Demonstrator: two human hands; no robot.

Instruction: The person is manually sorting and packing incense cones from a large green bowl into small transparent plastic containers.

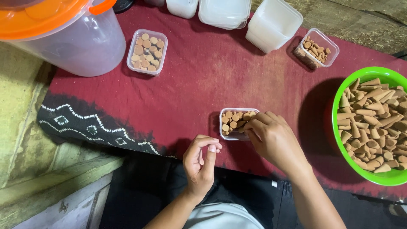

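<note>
A small clear plastic box [229, 135] partly filled with upright tan cones sits on the dark red cloth [203, 80] in front of me. My right hand [273, 140] rests over the box's right side, fingertips pinching cones inside it. My left hand [200, 163] hovers just left of and below the box, fingers curled with thumb against fingertips; nothing shows in it. A green bowl [383, 178] heaped with loose tan cones stands at the right edge.
A filled small box [147, 51] of cones lies at the back left, another [318, 47] at the back right. A large clear jar with an orange lid [63, 29] stands far left. White containers [271, 23] line the back. Pale boards lie left.
</note>
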